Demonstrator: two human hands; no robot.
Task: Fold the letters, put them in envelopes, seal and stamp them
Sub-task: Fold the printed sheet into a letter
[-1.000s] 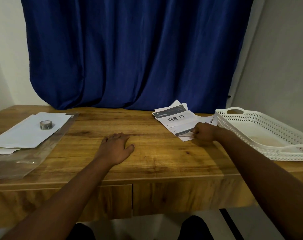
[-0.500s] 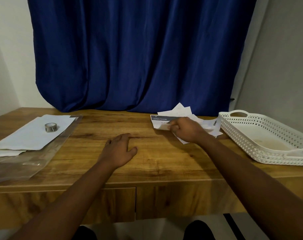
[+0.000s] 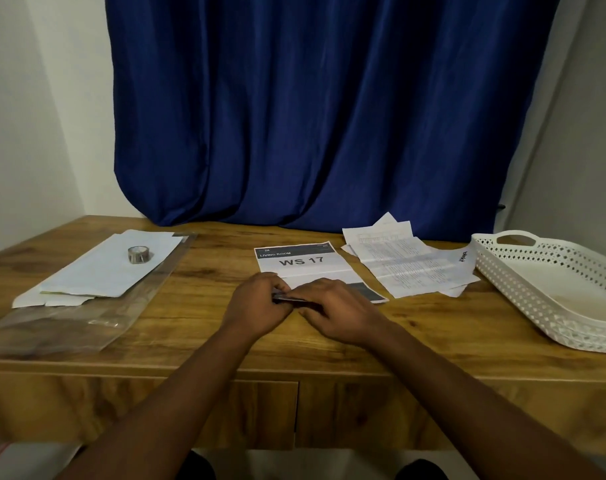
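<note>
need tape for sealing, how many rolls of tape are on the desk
1. The tape roll stands on the white envelopes at the left side of the desk. Another could lie hidden under the papers, but none shows.

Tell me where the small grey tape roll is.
In the head view, the small grey tape roll stands on the stack of white envelopes at the wooden desk's left side, far from both hands.
</note>
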